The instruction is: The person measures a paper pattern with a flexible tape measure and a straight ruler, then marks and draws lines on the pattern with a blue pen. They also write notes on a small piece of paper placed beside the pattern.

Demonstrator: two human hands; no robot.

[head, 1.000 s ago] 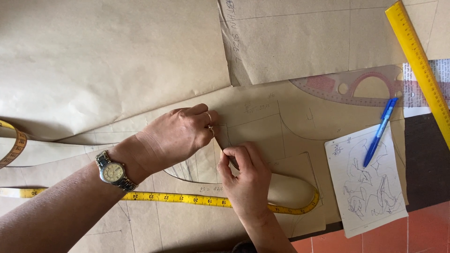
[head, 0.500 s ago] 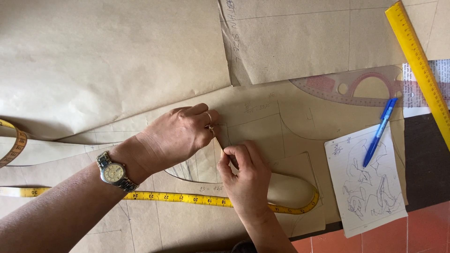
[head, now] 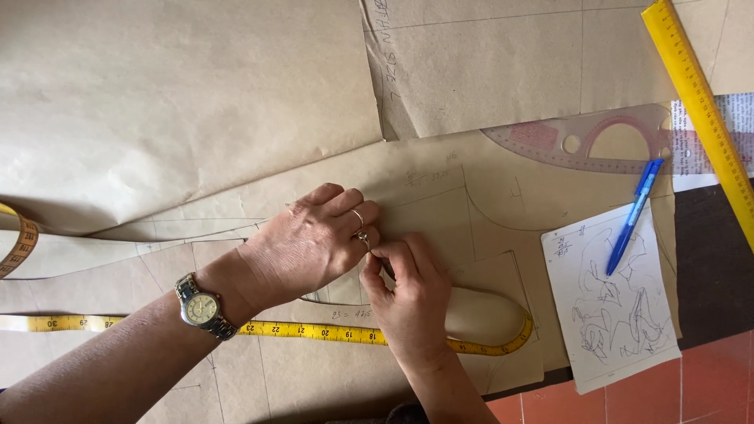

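Note:
My left hand [head: 310, 239], with a wristwatch [head: 203, 306] and a ring, lies curled on brown pattern paper [head: 440, 204] and presses a cut pattern piece down. Its fingertips meet those of my right hand [head: 408, 302], which comes up from below. The right thumb and forefinger pinch something small and thin at that spot; what it is I cannot tell. A yellow tape measure [head: 314, 331] runs under both wrists and curves around the rounded end of the pattern piece [head: 483, 314].
A blue pen [head: 632, 228] lies across a white sheet with pencil sketches [head: 613, 314] at the right. Above it rests a clear pink curve ruler [head: 597, 145], and a long yellow ruler [head: 699, 110] slants along the right edge. Larger brown paper sheets [head: 173, 102] cover the upper left.
Both hands stay almost in place; the fingertips of the right hand have closed in slightly on the left hand's fingers.

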